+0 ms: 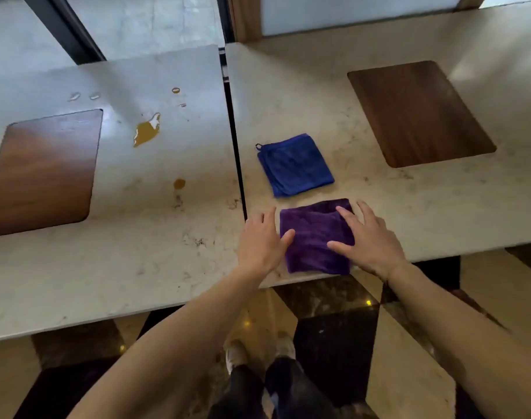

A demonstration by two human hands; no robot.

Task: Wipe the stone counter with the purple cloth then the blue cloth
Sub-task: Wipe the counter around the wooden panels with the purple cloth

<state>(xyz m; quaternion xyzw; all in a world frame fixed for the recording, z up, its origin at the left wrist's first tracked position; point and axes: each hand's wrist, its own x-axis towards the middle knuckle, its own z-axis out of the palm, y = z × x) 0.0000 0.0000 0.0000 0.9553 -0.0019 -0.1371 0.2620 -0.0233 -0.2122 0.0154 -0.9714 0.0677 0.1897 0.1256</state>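
Note:
A folded purple cloth (pixel 314 237) lies flat near the front edge of the right stone counter (pixel 364 116). My left hand (pixel 261 240) rests at its left edge, fingers spread, thumb touching the cloth. My right hand (pixel 367 237) lies flat over its right side, fingers apart. Neither hand grips it. Just behind lies a folded blue cloth (pixel 294 164) with a small loop at its corner. The left stone counter (pixel 155 237) carries a yellow-brown spill (pixel 146 131), a smaller brown spot (pixel 179 183) and a few droplets (pixel 175 90).
A narrow dark gap (pixel 238 164) separates the two counters. Each counter has an inset dark wooden panel, one on the left counter (pixel 43 173), one on the right counter (pixel 418 113). Below the front edge are polished floor tiles and my shoes (pixel 258 352).

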